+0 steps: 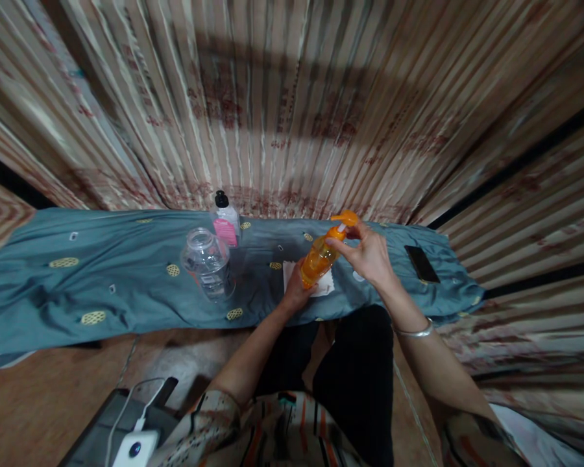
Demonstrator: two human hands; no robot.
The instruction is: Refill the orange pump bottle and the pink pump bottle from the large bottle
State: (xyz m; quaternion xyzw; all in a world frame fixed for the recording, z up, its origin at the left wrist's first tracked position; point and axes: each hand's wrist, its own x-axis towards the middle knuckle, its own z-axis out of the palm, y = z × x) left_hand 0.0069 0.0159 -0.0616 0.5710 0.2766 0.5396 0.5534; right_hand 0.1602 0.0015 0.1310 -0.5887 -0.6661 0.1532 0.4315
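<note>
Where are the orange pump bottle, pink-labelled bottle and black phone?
Orange pump bottle (319, 257): head view, middle of its see-through body.
Pink-labelled bottle (226, 229): head view, on its label.
Black phone (422, 264): head view, middle of its upward face.

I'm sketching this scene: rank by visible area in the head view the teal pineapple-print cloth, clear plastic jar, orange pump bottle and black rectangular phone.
1. Teal pineapple-print cloth
2. Clear plastic jar
3. Orange pump bottle, slimmer than the jar and partly covered
4. Black rectangular phone
</note>
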